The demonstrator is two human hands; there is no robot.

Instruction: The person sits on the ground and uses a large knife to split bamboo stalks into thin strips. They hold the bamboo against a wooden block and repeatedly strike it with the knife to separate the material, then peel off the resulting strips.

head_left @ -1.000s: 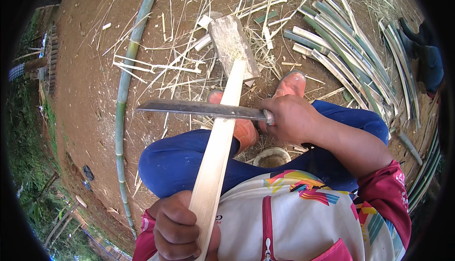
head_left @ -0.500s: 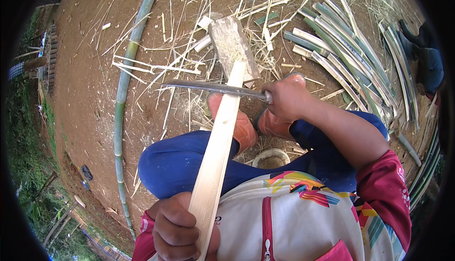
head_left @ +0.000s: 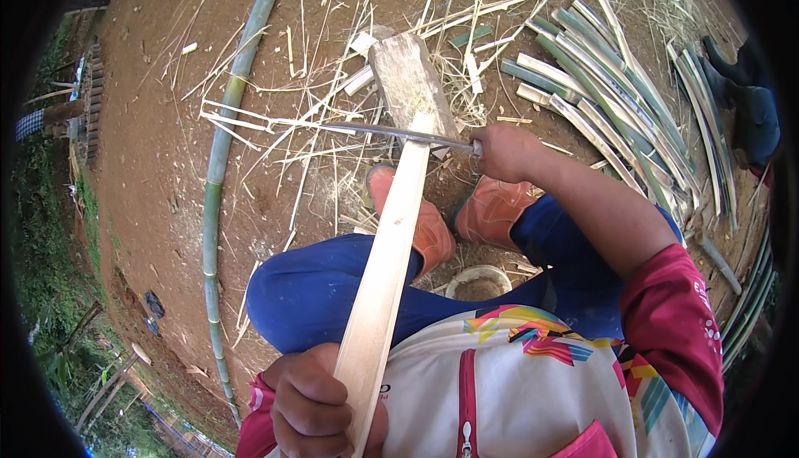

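A pale split-bamboo strip [head_left: 380, 279] slants from my chest to a worn wooden block [head_left: 408, 75] on the ground, its far end resting on that block. My left hand [head_left: 312, 404] is wrapped round the strip's near end. In my right hand [head_left: 506, 154] is the handle of a long machete [head_left: 374, 130], mostly covered by my fingers. The blade lies crosswise over the strip close to its far end, its tip pointing left. The side of the blade against the wood cannot be made out.
A long green bamboo pole [head_left: 214, 200] lies to the left. Many split bamboo pieces [head_left: 612, 84] are heaped at the right, with shavings around the block. Between my orange shoes [head_left: 491, 217] and my body stands a small round bowl [head_left: 478, 283]. Dark boots [head_left: 753, 117] show at the far right.
My right hand has pushed the machete away from me along the strip, from over my shoes to near the block. My left hand keeps its grip.
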